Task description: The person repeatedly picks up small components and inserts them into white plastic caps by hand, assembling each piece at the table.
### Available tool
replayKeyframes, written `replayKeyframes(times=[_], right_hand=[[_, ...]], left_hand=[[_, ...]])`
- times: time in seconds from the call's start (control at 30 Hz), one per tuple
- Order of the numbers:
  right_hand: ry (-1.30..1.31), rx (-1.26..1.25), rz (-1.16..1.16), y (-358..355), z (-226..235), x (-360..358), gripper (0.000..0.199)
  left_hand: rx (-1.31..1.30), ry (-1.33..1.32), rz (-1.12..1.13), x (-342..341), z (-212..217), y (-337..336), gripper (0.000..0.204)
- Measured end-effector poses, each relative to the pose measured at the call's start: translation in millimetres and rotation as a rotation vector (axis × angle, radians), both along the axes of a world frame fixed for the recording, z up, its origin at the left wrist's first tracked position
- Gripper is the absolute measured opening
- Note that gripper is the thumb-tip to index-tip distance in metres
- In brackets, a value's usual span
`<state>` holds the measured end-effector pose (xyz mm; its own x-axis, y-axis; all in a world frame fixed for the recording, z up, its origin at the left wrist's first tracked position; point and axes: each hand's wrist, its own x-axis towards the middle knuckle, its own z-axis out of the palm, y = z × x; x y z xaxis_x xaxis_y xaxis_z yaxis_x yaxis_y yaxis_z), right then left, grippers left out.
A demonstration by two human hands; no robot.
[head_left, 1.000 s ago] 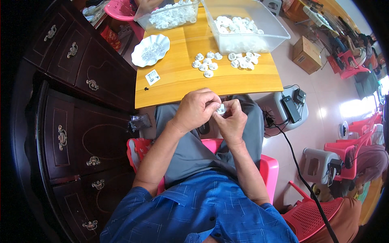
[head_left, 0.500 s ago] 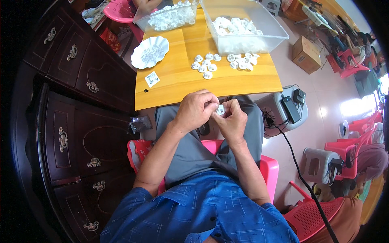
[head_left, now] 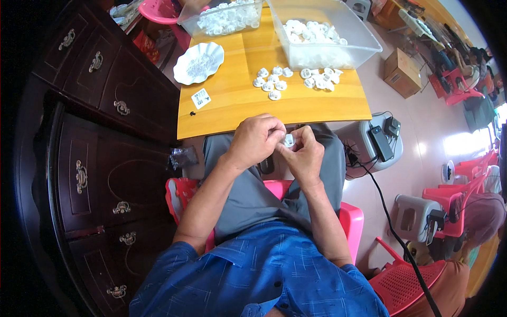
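Fingers: those of the left hand and the right hand are pinched together from both sides on one small white plastic part, held above the lap just below the near edge of the wooden table. Fingertips of both hands touch the part; most of it is hidden by them.

Table, near middle: two loose clusters of small white round parts, lying flat, just in front of the large bin.

Table, far right: large clear plastic bin, partly filled with the same white parts.

Table, far left: smaller clear plastic bin, also holding white parts.

Table, left edge: white scalloped dish with fine small pieces in it; contents too small to tell.

Table, near left: small white square card with a tiny dark item beside it.

Seat: pink plastic chair; the person wears grey trousers and a blue shirt.

Left of the person: dark wooden cabinet with metal drawer handles.

Right of the person, on the floor: grey box with a black adapter on top and a black cable trailing away; cardboard box well beyond; red plastic chairs further right.
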<state>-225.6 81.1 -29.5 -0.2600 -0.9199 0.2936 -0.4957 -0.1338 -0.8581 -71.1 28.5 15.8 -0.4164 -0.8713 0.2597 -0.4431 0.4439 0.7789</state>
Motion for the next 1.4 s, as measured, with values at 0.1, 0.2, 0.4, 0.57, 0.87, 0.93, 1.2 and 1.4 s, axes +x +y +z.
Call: replayKeyframes(times=[0.1,0.2,0.4,0.57,0.87,0.93,1.2,1.4], right_hand=[[-0.004,0.008,0.003,1,1,0,0.046],[0.024,0.013,0.01,1,2,-1,0.045],[-0.048,0.044,0.032,0,-3,-2,0.043],[-0.04,0.054,0.007,-1,-8,-2,0.038],[-0.089,0.08,0.037,-1,-1,-5,0.043],[-0.048,0.081,0.034,-1,0,-5,0.043],[-0.029,0.018,0.045,-3,5,-3,0.044],[0.052,0.069,0.211,-22,11,-13,0.049]], left_hand=[[-0.011,-0.014,-0.005,0,0,1,0.006],[0.029,-0.008,-0.015,0,1,-1,0.006],[0.082,-0.02,0.018,-1,0,1,0.011],[0.021,-0.071,0.01,-6,-4,5,0.012],[0.215,0.196,-0.007,1,-3,-3,0.008],[0.188,0.149,-0.024,0,-3,-2,0.008],[0.116,0.085,-0.08,4,-1,-3,0.008],[0.136,0.137,0.083,14,-20,-20,0.009]])
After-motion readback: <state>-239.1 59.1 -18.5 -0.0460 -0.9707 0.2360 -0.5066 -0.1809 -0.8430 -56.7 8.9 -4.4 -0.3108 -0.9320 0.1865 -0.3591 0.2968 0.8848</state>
